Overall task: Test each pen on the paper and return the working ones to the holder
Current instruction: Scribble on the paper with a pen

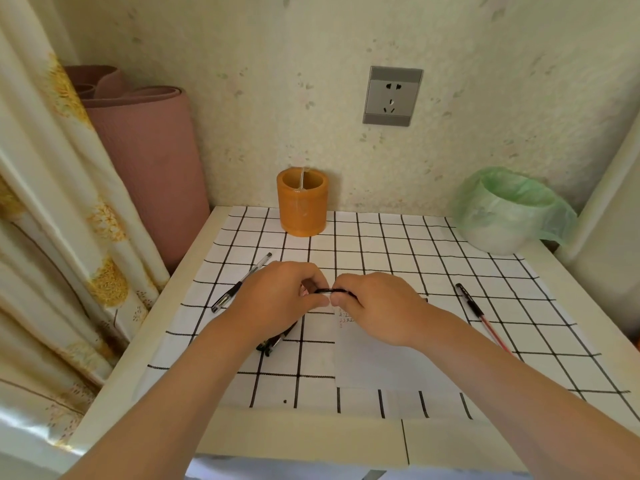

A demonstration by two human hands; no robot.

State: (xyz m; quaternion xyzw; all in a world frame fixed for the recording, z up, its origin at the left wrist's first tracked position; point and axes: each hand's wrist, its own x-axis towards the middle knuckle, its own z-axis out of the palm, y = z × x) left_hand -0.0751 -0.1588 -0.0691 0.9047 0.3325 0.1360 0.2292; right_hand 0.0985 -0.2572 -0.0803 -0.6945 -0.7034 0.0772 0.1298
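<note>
Gripping a thin black pen (334, 291) between them, the left hand (277, 299) and right hand (377, 306) both pinch it tightly above the white sheet of paper (381, 365) on the black-gridded white tablecloth (433, 271). A clear black-capped pen (241, 282) lies left, a red-barrelled pen (479, 315) right, more dark pens (273, 341) under the left wrist. The orange cylindrical holder (302, 206) stands by the wall.

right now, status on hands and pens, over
Left hand and right hand both shut on one black pen over the paper. Holder at back, path clear. Loose pens left and right.
</note>
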